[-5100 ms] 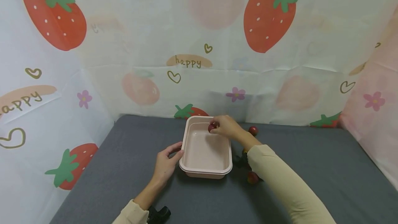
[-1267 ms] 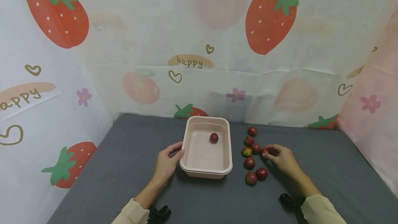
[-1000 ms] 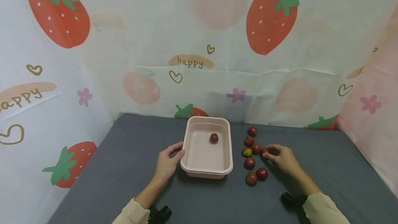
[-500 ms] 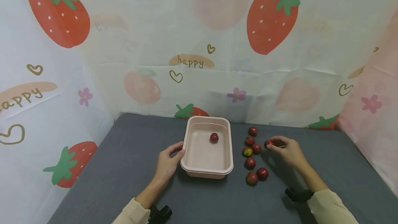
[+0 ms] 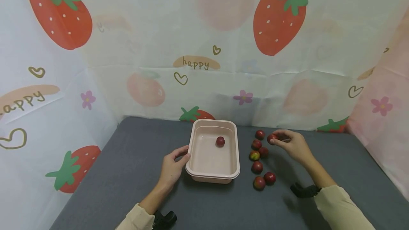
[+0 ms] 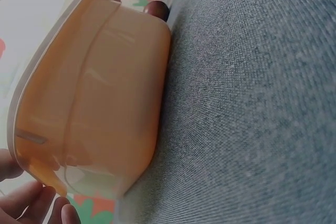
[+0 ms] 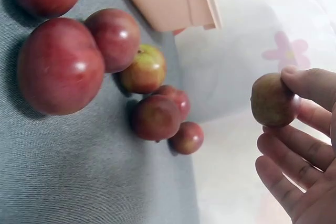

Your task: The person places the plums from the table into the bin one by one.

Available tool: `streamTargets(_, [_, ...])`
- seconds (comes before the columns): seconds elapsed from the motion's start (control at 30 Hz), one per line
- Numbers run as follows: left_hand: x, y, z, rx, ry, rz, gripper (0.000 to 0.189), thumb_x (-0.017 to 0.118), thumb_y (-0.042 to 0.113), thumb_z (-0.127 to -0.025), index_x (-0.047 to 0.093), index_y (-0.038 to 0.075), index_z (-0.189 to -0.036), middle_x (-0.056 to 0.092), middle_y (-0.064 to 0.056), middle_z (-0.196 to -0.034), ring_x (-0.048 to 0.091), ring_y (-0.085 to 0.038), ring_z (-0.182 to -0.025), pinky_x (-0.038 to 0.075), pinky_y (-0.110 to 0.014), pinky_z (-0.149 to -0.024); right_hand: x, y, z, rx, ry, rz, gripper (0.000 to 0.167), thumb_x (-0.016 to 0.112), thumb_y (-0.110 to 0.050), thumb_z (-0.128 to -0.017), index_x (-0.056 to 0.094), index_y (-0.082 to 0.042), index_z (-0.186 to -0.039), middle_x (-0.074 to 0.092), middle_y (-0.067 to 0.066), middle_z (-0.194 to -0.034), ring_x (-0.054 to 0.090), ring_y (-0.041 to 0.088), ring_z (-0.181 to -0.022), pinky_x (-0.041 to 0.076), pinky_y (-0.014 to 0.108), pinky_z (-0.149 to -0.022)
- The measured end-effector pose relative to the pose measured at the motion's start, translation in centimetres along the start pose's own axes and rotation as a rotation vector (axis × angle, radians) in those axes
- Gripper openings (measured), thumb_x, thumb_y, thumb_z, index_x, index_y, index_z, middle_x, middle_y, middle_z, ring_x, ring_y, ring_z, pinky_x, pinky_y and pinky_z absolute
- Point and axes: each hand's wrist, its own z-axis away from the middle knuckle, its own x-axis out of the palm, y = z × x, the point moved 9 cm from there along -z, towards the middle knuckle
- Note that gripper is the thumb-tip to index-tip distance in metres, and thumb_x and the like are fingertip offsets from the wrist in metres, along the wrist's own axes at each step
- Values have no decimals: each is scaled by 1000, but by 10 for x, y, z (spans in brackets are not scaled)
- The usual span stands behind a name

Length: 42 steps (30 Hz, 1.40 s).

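Note:
My right hand point(image 5: 296, 146) pinches a red plum point(image 7: 273, 100) between thumb and fingers, above the table and right of the loose plums. The right wrist view shows its other fingers spread below the fruit. My left hand point(image 5: 171, 166) holds the left side of a pale pink plastic box point(image 5: 212, 179), thumb at the rim; the left wrist view has its fingertips point(image 6: 39, 200) by the rim corner. One plum point(image 5: 220, 141) lies inside the box. Several more plums stand in a rough column right of it, one of them yellow-green and red point(image 5: 254, 155).
Grey cloth point(image 5: 134, 159) covers the table. Behind it hangs a curtain point(image 5: 153, 38) printed with strawberries, closing off the back and sides. A black wrist mount point(image 5: 164, 220) sits at the left cuff, another black mount point(image 5: 303, 190) at the right.
An earlier plum was released into the box. My right hand has since taken another from the column's right side, lifted it and moved it toward the back. The left hand stays at the box.

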Motion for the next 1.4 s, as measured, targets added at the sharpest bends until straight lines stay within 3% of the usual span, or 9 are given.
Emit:
streamTargets(0.33, [-1,0,-1,-1,7,-13,34,65,10,-91,66,4,-124,68,-16,-118,58,-27,-119,48,-33,-91,0,-16,-16,-29,-45,5,48,66,-37,-92,62,-3,-126,65,21,-121,64,38,-103,53,49,-82])
streamTargets(0.7, [-1,-1,0,0,7,-9,33,65,10,-91,66,3,-123,68,-18,-117,58,-29,-118,49,-21,-83,4,-41,-27,-65,-60,8,44,68,-32,-91,63,-2,-122,68,21,-115,66,36,-100,53,47,-82])
streamTargets(0.97, [0,-2,-1,0,8,-19,33,65,12,-91,66,4,-123,68,-17,-117,58,-28,-118,49,-34,-91,7,-54,-38,-88,-58,7,42,69,-30,-90,64,-1,-120,68,21,-113,65,37,-101,53,47,-85])
streamTargets(1.23, [0,-2,-1,-6,2,-5,33,66,12,-91,66,4,-123,68,-16,-118,57,-27,-119,48,-28,-88,12,-67,-44,-120,-60,-10,39,71,-28,-89,65,-2,-118,69,19,-110,65,33,-98,53,46,-83])
streamTargets(1.4, [1,-3,-2,-2,1,-18,33,65,12,-92,65,4,-124,68,-16,-118,57,-28,-119,48,-35,-92,15,-73,-48,-143,-70,-33,38,71,-26,-89,65,-2,-118,69,18,-109,65,32,-99,52,47,-87])
